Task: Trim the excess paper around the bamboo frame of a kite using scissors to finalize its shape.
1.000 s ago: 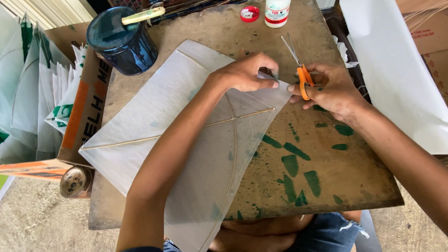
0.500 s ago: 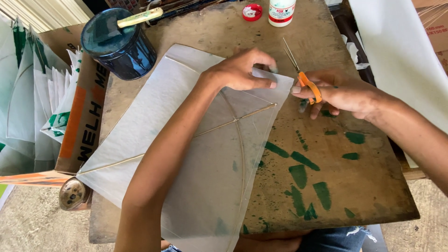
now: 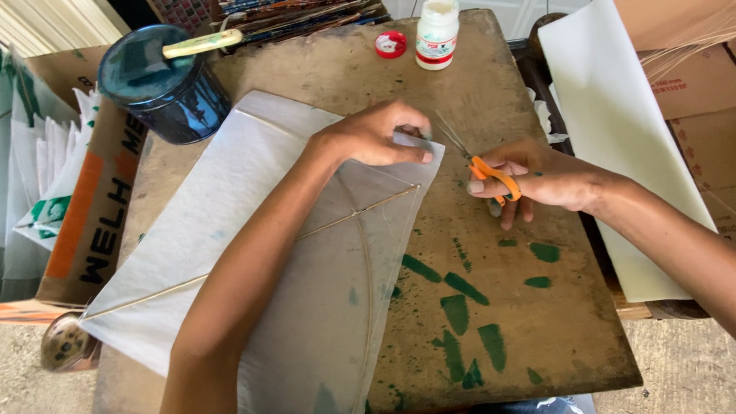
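White glue bottle (image 3: 437, 32), red-banded label, cardboard box (image 3: 96, 207)

The kite (image 3: 253, 253) is translucent white with pale tan sticks; the scissors (image 3: 491, 175) have orange handles; the wooden board (image 3: 521, 307) is brown, daubed with green strokes; the tin (image 3: 165, 80) is dark blue; the bottle cap (image 3: 391, 44) is red.

My left hand (image 3: 379, 138) covers the kite's (image 3: 253, 253) top corner. My fingers hide the scissors' (image 3: 479, 161) handles; their blade tips blur. The kite's lower edge runs off frame.
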